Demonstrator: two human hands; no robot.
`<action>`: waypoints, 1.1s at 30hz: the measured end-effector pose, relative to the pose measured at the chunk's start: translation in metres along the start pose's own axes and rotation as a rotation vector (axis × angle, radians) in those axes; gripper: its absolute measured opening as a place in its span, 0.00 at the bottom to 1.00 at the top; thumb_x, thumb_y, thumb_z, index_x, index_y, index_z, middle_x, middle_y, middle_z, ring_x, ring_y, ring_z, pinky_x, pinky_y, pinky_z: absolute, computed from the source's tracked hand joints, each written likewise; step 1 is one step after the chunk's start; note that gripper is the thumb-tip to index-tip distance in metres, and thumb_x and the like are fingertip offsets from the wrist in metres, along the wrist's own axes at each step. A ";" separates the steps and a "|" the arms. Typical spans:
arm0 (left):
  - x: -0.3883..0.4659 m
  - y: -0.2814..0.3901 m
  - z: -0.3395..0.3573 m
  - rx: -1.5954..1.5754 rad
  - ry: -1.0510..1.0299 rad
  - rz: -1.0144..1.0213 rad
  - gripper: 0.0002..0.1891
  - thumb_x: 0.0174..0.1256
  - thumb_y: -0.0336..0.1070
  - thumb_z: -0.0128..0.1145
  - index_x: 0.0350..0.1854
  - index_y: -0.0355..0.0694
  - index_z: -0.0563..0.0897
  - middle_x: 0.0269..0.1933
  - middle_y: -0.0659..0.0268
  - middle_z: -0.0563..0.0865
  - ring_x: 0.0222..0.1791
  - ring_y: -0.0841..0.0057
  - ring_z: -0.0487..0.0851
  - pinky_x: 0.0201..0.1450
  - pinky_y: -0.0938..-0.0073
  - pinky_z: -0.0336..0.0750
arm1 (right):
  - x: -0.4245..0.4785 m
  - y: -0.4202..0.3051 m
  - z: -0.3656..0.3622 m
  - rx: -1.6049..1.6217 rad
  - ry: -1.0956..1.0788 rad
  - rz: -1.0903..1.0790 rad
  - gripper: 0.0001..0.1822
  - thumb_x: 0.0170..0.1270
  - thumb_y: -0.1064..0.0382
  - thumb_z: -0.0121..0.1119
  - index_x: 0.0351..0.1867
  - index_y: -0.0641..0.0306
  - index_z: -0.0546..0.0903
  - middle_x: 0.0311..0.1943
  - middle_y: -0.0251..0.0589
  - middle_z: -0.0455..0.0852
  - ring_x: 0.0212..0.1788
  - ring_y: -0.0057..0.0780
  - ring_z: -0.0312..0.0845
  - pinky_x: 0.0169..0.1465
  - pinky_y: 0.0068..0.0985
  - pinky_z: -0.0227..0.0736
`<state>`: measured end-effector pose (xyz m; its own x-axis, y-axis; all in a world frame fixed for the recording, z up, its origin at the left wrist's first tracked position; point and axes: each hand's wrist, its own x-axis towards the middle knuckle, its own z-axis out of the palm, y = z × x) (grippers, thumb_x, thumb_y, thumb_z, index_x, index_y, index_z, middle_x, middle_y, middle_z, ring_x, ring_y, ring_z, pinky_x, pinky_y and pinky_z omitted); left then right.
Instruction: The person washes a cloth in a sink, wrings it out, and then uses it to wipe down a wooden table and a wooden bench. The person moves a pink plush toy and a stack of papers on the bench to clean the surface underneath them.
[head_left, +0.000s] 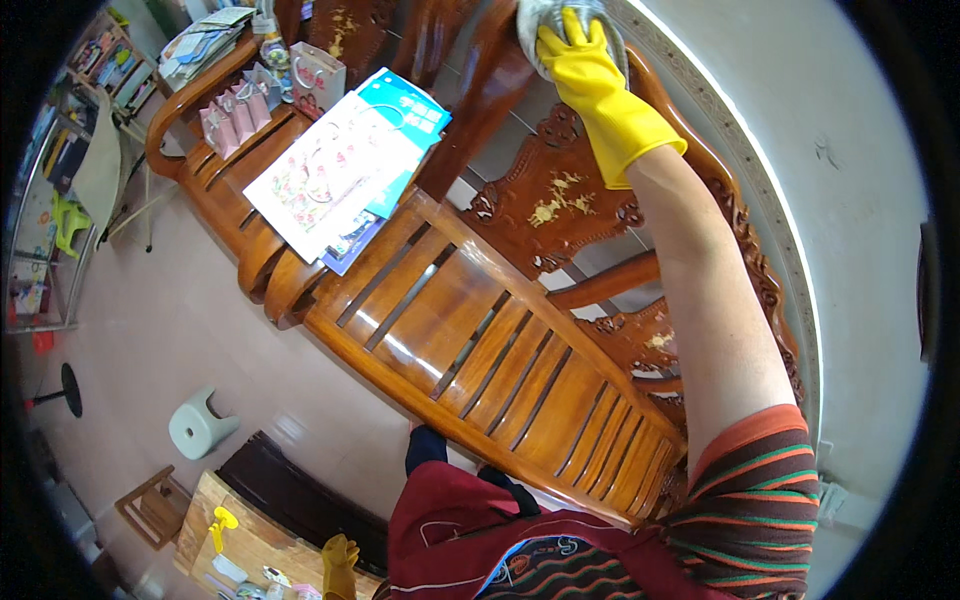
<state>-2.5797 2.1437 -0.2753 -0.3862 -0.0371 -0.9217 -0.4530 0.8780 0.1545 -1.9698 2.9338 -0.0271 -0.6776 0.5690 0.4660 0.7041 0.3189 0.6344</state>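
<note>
My right hand (581, 56), in a yellow rubber glove, presses a grey-and-white cloth (531, 30) at the top of the carved wooden bench back (559, 199). Its fingers are spread over the cloth, partly cut off by the frame's upper edge. Low in the view, my left hand (340, 566) wears a darker yellow glove beside the wooden table. Nothing shows in its loosely parted fingers. Below my right arm runs the glossy slatted bench seat (442, 307). A white paper bag with a floral print (315, 180) lies over a blue printed bag (401, 112) on the bench.
Small pink gift bags (236, 112), an upright paper bag (319, 79) and a paper stack (202, 45) occupy the bench's far end. A pale plastic stool (201, 424) stands on the floor. The wooden table (300, 559) bears small items. Along the right rises a white wall (847, 247).
</note>
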 end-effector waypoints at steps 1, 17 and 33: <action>-0.003 0.008 0.002 0.029 0.012 0.008 0.13 0.68 0.39 0.64 0.52 0.44 0.81 0.32 0.55 0.88 0.18 0.68 0.82 0.15 0.72 0.70 | -0.018 0.003 -0.002 -0.058 -0.058 -0.124 0.23 0.49 0.64 0.63 0.51 0.60 0.84 0.60 0.44 0.79 0.68 0.49 0.69 0.66 0.51 0.66; 0.025 0.184 0.112 0.153 -0.463 0.342 0.10 0.71 0.40 0.63 0.44 0.39 0.80 0.28 0.63 0.82 0.17 0.79 0.74 0.18 0.82 0.66 | -0.112 0.071 -0.152 0.074 -0.341 -0.058 0.23 0.57 0.65 0.56 0.56 0.62 0.82 0.57 0.45 0.81 0.62 0.49 0.72 0.67 0.43 0.66; -0.074 0.147 0.091 0.372 -0.180 0.509 0.17 0.70 0.35 0.61 0.58 0.34 0.80 0.42 0.60 0.88 0.35 0.76 0.86 0.39 0.78 0.81 | -0.228 0.066 -0.189 -0.123 -0.271 0.201 0.23 0.64 0.66 0.51 0.62 0.58 0.75 0.70 0.47 0.68 0.76 0.50 0.57 0.77 0.43 0.54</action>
<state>-2.5444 2.3194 -0.2170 -0.3238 0.4791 -0.8159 0.0716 0.8723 0.4838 -1.8095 2.6817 0.0255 -0.4353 0.7967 0.4192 0.7760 0.0959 0.6234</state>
